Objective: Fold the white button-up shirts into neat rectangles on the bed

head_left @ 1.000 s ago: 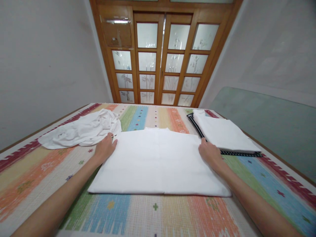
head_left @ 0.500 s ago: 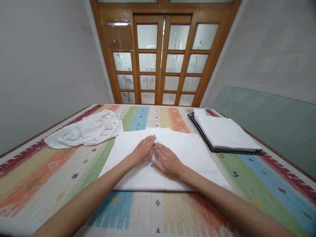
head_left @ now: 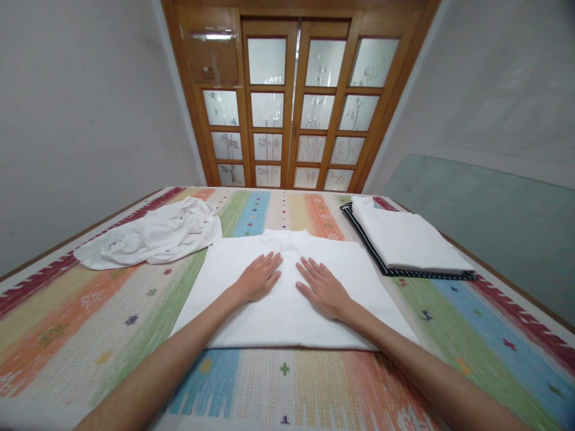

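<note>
A white garment, apparently a shirt (head_left: 287,317), lies folded into a wide flat shape in front of me, with a short raised strip at its far edge. Flat on its left half rests my left hand (head_left: 260,277), fingers stretched out toward the far side. My right hand (head_left: 322,288) lies palm down on the right half, its fingers spread. A narrow gap of white cloth separates the two hands. Neither hand grips anything.
A crumpled white cloth (head_left: 157,233) lies at the left. To the right, folded white clothing (head_left: 413,242) sits on a folded black patterned cloth (head_left: 366,239). A striped colourful tablecloth (head_left: 269,383) covers the table. Behind stand wooden glazed doors (head_left: 291,137).
My hands were together at the middle of the white garment. Now they have moved apart, left and right, and lie flat on it.
</note>
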`<action>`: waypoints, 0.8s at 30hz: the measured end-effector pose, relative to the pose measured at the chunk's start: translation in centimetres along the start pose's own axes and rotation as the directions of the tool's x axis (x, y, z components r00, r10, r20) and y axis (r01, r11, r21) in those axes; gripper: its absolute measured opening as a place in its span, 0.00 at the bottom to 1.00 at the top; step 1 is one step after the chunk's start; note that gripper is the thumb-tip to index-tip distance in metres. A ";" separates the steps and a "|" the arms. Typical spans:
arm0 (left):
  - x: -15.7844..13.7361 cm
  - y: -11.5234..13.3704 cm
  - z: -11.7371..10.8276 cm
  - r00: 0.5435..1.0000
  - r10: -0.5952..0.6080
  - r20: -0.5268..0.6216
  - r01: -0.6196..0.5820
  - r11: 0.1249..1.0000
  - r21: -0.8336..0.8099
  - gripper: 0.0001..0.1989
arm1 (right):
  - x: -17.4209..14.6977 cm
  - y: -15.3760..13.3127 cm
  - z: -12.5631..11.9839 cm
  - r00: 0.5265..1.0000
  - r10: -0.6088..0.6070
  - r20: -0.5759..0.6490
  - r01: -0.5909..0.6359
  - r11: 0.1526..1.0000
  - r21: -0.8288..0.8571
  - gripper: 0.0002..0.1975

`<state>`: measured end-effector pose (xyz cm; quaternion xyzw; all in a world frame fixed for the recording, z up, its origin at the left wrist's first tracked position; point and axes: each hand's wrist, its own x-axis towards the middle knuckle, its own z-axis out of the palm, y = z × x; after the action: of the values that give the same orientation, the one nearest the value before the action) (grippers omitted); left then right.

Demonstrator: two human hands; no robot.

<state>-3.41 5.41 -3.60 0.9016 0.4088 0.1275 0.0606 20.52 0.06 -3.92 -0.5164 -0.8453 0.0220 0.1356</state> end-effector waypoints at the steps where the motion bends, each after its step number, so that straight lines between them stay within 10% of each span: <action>1: -0.1 0.0 -0.2 1.000 -0.007 0.018 0.007 1.000 0.004 0.27 | 0.1 1.2 0.0 0.999 0.046 0.002 -0.046 0.999 -0.016 0.32; 11: -2.3 -4.6 -2.8 0.956 -0.286 0.068 0.272 0.949 0.159 0.33 | -0.7 9.1 -0.7 0.881 0.471 -0.037 -0.472 0.870 -0.142 0.41; 24: -4.7 -7.1 -3.9 0.931 -0.363 0.042 0.350 0.918 0.187 0.33 | -1.3 10.0 -0.1 0.851 0.513 -0.113 -0.525 0.839 -0.145 0.41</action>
<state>-12.65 6.55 -2.21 0.8180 0.5733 0.0435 0.0180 29.82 3.55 -5.85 -0.7361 -0.6672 -0.0321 0.1093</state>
